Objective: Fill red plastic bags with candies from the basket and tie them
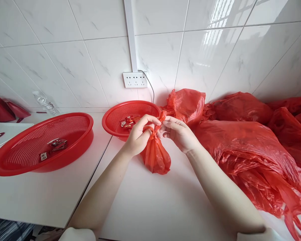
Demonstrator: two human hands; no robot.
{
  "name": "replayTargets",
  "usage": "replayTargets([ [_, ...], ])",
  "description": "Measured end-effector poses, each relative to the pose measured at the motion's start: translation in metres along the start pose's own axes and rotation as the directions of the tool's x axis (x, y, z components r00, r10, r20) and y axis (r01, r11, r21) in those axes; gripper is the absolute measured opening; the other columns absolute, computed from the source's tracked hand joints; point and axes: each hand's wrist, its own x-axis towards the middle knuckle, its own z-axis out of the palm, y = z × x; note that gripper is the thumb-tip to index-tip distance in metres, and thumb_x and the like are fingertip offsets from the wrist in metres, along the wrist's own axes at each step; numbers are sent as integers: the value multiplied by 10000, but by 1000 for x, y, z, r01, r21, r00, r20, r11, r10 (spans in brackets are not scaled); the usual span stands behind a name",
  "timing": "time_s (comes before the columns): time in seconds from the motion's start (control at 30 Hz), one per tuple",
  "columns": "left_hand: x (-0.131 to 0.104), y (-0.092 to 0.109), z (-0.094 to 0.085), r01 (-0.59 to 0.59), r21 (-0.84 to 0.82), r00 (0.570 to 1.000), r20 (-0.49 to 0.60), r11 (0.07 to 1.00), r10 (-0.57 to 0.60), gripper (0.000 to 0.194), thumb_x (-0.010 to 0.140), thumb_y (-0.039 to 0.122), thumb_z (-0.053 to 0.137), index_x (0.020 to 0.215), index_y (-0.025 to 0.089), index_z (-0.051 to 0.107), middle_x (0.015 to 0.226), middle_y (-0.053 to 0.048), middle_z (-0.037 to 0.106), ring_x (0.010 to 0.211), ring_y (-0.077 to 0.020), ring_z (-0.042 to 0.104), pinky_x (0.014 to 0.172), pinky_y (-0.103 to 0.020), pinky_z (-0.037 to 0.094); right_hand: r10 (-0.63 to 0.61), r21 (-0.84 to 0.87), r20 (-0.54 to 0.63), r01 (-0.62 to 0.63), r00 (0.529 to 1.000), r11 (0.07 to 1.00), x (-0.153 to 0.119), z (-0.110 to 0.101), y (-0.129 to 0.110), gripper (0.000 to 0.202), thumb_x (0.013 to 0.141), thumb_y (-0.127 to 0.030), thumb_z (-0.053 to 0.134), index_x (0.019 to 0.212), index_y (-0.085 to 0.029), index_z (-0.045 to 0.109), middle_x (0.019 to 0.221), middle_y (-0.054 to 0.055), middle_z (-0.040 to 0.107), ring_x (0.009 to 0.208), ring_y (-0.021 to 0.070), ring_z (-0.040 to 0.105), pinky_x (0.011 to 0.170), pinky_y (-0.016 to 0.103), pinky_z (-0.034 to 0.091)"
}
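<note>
Between my two hands a small red plastic bag (156, 156) hangs just over the white table, its top twisted and gathered. My left hand (140, 134) is closed, thumb and fingers pinching the bag's neck from the left. From the right, my right hand (177, 132) pinches the gathered top, its fingers curled against the plastic. What the bag contains cannot be made out. Behind my left hand stands a red plastic basket (115, 112) with several small dark red packets (128, 122) in it.
A larger red basket (85, 134) with a few small packets (57, 144) stands left. Filled red bags (187, 103) and a heap of red plastic bags (248, 140) lie right. A clear bottle (46, 103), a white tray (12, 128) and a wall socket (134, 80) are behind.
</note>
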Motion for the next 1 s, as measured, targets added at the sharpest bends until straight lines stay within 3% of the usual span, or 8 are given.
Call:
replayTargets([
  [0.13, 1, -3, 5, 72, 73, 995, -69, 995, -67, 171, 919, 343, 525, 1045, 229, 544, 1118, -49, 577, 628, -82, 599, 608, -257, 495, 16, -21, -8, -16, 1000, 1000, 0, 1, 0, 263, 784, -448, 696, 882, -219, 610, 767, -8, 614, 700, 125, 579, 620, 242, 408],
  [0.3, 1, 2, 2, 138, 56, 989, -64, 989, -134, 210, 920, 381, 514, 1064, 230, 540, 1138, -58, 577, 669, -98, 612, 628, -268, 521, -92, -134, -28, 88, 995, 987, 1, -2, 0, 257, 780, -437, 716, 763, -199, 621, 662, -37, 512, 592, 83, 441, 586, 235, 372],
  [0.47, 5, 8, -20, 17, 357, 983, -177, 934, 50, 87, 847, 252, 597, 905, 202, 639, 985, -54, 617, 952, -190, 599, 791, -310, 513, -164, -222, -19, 156, 986, 962, 3, -13, 0, 372, 863, -516, 588, 711, -186, 668, 642, -1, 541, 550, 94, 415, 546, 254, 357],
  [0.57, 6, 12, -35, -2, 480, 962, -239, 877, 133, 138, 777, 188, 621, 908, 207, 657, 1022, -57, 610, 980, -206, 583, 763, -311, 520, -230, -154, -71, 217, 971, 964, 4, -16, 1, 390, 848, -558, 581, 674, -212, 626, 751, 22, 592, 675, 132, 528, 594, 265, 417],
  [0.7, 4, 21, -47, 36, 480, 945, -302, 876, 126, 283, 715, 106, 586, 964, 227, 644, 1077, -48, 613, 1048, -217, 569, 762, -307, 525, -270, 23, -139, 276, 953, 961, 5, -15, 2, 496, 850, -637, 509, 595, -215, 451, 957, 25, 624, 984, 198, 596, 732, 320, 498],
  [0.8, 2, 27, -55, 50, 480, 935, -332, 876, 128, 386, 660, 56, 550, 985, 245, 635, 1141, -36, 608, 1088, -221, 561, 791, -311, 521, -270, 26, -108, 274, 957, 961, 6, -23, -4, 523, 843, -627, 538, 568, -214, 374, 702, 6, 538, 845, 186, 617, 789, 357, 513],
  [0.9, 0, 31, -68, 85, 485, 926, -361, 871, 110, 468, 623, 41, 520, 1021, 262, 630, 1212, -24, 599, 1136, -235, 553, 860, -344, 507, -293, -47, -140, 289, 946, 956, 4, -44, -17, 528, 805, -589, 624, 550, -212, 356, 555, -32, 395, 610, 137, 548, 727, 328, 525],
  [1.0, -3, 31, -81, 194, 462, 944, -329, 865, -36, 574, 615, 52, 509, 1117, 310, 616, 1319, 13, 562, 1238, -252, 504, 979, -399, 462, -303, -142, -171, 281, 937, 949, -3, -62, -32, 524, 806, -529, 661, 520, -202, 367, 495, -47, 356, 492, 104, 483, 592, 271, 489],
])
